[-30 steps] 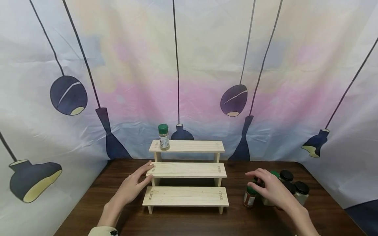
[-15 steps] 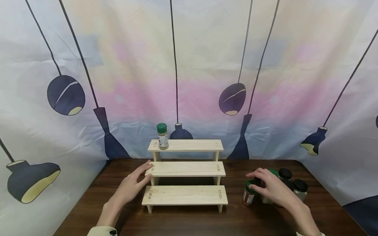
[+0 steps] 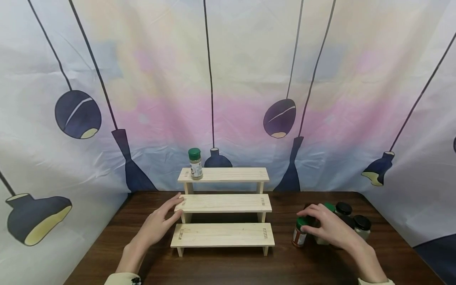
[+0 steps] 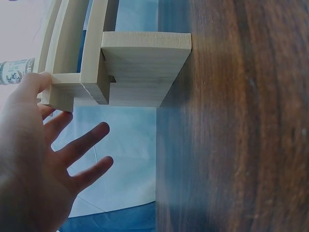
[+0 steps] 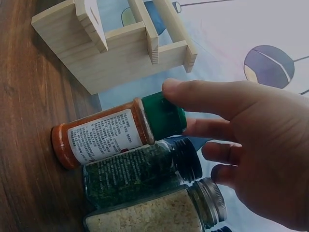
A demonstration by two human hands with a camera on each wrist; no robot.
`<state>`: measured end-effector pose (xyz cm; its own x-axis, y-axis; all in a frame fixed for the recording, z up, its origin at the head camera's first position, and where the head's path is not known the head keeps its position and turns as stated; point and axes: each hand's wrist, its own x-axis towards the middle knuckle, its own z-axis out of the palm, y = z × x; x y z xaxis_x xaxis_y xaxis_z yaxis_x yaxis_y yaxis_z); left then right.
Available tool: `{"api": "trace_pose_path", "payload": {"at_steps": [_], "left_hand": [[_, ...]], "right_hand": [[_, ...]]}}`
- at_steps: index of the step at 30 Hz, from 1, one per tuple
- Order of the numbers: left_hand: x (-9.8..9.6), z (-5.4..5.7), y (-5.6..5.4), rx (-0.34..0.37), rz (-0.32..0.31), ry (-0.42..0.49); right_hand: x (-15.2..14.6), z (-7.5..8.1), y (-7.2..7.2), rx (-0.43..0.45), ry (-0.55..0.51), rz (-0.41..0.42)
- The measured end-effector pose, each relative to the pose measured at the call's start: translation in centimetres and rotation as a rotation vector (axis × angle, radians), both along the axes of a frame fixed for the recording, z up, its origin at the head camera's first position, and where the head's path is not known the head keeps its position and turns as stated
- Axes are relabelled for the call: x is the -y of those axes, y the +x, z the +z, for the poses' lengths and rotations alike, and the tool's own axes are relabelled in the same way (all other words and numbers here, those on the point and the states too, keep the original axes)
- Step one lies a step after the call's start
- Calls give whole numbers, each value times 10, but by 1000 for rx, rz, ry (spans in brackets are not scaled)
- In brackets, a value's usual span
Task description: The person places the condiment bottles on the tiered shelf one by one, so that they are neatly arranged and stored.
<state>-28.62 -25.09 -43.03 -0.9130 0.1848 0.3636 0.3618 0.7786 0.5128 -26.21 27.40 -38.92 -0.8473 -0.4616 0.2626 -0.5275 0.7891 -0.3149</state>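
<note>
A pale three-tier wooden step shelf (image 3: 222,235) stands on the table. My left hand (image 3: 156,227) holds the left end of its middle tier between thumb and index finger, other fingers spread. To the right of the shelf, my right hand (image 3: 331,227) pinches the green cap of a spice jar (image 5: 106,133) with orange-red contents and a white label. The jar is upright, its base at the table. Beside it, partly under the hand, are a jar of dark green flakes (image 5: 130,174) and a jar of pale grains (image 5: 149,215).
A green-capped spice jar (image 3: 196,169) stands at the left end of the top tier. Several black-capped jars, one of them a pale jar (image 3: 362,227), cluster behind the right hand. A printed cloth (image 3: 242,79) hangs behind the dark wooden table (image 3: 228,269).
My right thumb and index finger have come together on the green cap of the orange-red spice jar. The left hand keeps its place on the shelf; the head view has shifted slightly.
</note>
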Motion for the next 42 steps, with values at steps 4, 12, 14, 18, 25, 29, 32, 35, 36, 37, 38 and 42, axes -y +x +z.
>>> {"api": "trace_pose_path", "payload": {"at_steps": [4, 12, 14, 18, 25, 29, 32, 35, 36, 37, 38, 42], "left_hand": [[0, 1, 0, -2, 0, 0], [1, 1, 1, 2, 7, -3], [1, 1, 1, 2, 6, -2], [1, 2, 2, 3, 6, 1], [1, 4, 3, 4, 7, 0], [-2, 3, 2, 8, 11, 11], [-8, 2, -2, 15, -8, 14], [-12, 1, -6, 22, -28, 16], [-13, 1, -6, 21, -30, 19], [-12, 1, -6, 21, -26, 24], [-11, 0, -5, 22, -18, 29], [-3, 0, 0, 28, 4, 32]], "right_hand": [[0, 1, 0, 16, 14, 6], [2, 2, -1, 7, 27, 17], [2, 3, 0, 0, 27, 21], [2, 3, 0, -11, 23, 32], [4, 4, 1, -101, -3, 50], [4, 4, 4, -118, -31, 47], [0, 6, 10, -115, -74, 27], [-3, 8, 15, -120, -119, 7], [-3, 10, 15, -120, -129, 4], [-2, 11, 15, -116, -131, 3], [0, 12, 14, -110, -132, 4], [13, 21, 8, -111, -129, 17]]}}
